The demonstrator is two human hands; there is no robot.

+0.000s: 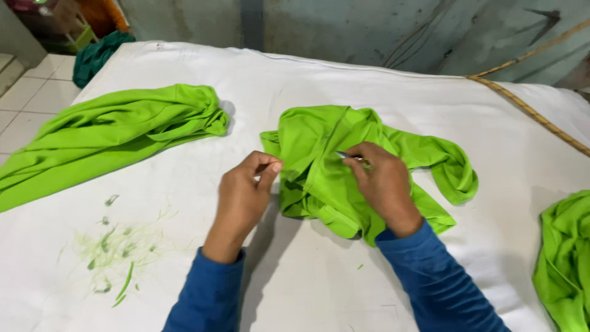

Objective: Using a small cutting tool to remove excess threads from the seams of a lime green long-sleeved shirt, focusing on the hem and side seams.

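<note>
A crumpled bright green garment (319,178) lies on the white-covered table (344,86) in front of me. My right hand (384,184) rests on top of it and grips a small metal thread snipper (345,155), its tip pointing left over a seam. My left hand (246,193) hovers at the garment's left edge with thumb and forefinger pinched together; whatever it pinches is too small to see. Both arms wear blue sleeves.
A second green garment (117,132) is bunched at the left, a third (565,258) at the right edge. Green thread and fabric trimmings (114,249) are scattered at the near left. A rope (528,107) crosses the far right corner. Dark green cloth (98,55) hangs off the far left.
</note>
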